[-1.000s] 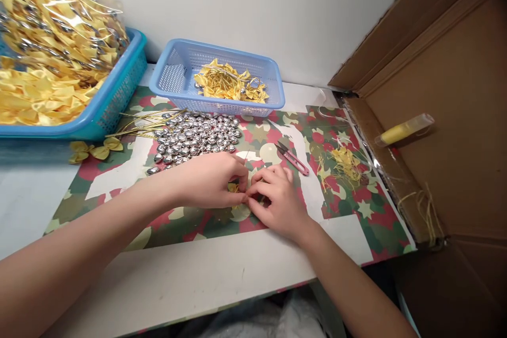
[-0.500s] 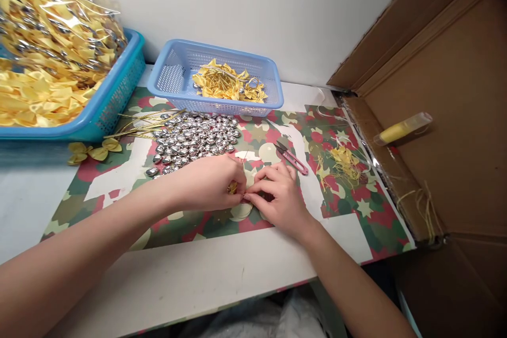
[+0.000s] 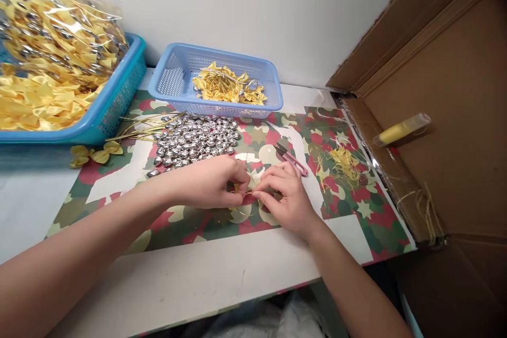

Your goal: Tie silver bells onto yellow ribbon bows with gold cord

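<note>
My left hand [image 3: 217,182] is closed over a small yellow bow, mostly hidden by its fingers, with gold cord [image 3: 249,193] coming out toward the right. The thumb and forefinger of my right hand [image 3: 285,198] pinch that cord a short way from the left fingertips. Many shiny silver beads [image 3: 194,140] lie just beyond my left hand. Pink-handled thread snips [image 3: 293,160] rest beyond my right hand, blades pointing away to the left.
A blue basket [image 3: 216,106] with yellow bows stands at the back. At left, a larger blue basket [image 3: 114,95] holds bows and a filled clear bag [image 3: 71,31]. Gold cords [image 3: 148,127] lie beside the beads. Yellow scraps [image 3: 344,162] and a cardboard wall [image 3: 447,79] are at right.
My right hand has moved slightly to the right, away from my left, and a short stretch of cord now shows between them.
</note>
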`<state>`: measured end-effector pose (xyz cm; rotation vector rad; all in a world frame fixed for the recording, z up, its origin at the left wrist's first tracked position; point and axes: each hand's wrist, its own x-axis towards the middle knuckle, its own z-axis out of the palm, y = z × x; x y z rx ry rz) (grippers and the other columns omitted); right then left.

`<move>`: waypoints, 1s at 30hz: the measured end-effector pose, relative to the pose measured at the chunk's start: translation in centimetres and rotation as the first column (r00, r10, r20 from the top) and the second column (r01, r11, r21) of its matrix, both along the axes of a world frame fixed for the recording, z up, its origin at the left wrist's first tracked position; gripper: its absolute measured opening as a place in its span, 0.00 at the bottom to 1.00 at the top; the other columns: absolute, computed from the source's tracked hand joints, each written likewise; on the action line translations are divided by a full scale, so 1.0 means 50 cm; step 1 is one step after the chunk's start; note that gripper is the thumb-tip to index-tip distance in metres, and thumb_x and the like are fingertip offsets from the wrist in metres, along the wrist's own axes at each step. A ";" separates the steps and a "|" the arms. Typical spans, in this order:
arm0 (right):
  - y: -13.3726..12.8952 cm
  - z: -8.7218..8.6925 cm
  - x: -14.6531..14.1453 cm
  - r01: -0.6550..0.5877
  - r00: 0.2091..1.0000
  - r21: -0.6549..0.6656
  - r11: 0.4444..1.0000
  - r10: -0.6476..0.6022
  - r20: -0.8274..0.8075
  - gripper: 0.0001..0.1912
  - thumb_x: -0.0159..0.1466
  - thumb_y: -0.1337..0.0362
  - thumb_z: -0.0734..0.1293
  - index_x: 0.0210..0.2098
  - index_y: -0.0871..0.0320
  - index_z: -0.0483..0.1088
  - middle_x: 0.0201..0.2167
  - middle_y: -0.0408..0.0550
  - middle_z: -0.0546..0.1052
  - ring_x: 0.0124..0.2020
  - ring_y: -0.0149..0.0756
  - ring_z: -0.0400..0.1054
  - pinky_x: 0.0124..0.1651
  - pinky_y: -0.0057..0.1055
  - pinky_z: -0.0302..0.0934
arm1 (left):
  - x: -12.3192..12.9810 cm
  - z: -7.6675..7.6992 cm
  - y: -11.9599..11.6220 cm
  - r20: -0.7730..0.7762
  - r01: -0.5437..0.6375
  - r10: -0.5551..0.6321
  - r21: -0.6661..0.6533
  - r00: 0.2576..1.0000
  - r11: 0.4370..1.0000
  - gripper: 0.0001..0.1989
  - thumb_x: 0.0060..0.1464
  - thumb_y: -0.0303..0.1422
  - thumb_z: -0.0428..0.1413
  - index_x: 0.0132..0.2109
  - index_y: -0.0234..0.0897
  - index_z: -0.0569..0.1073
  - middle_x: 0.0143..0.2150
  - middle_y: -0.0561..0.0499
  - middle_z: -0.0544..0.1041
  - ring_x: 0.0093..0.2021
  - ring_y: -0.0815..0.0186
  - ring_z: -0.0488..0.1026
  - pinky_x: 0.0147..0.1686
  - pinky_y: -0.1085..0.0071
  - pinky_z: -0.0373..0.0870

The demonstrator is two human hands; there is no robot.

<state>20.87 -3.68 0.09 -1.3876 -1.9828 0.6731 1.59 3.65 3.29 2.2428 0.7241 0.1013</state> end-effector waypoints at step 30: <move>0.046 0.066 0.004 -0.298 0.941 -0.148 0.943 0.316 0.120 0.08 0.67 0.66 0.61 0.31 0.56 0.66 0.35 0.44 0.73 0.43 0.38 0.61 0.51 0.38 0.53 | -0.060 -0.036 -0.050 0.127 -0.203 0.267 -0.375 0.955 0.905 0.05 0.52 0.29 0.55 0.37 0.35 0.73 0.31 0.53 0.74 0.29 0.71 0.69 0.30 0.76 0.67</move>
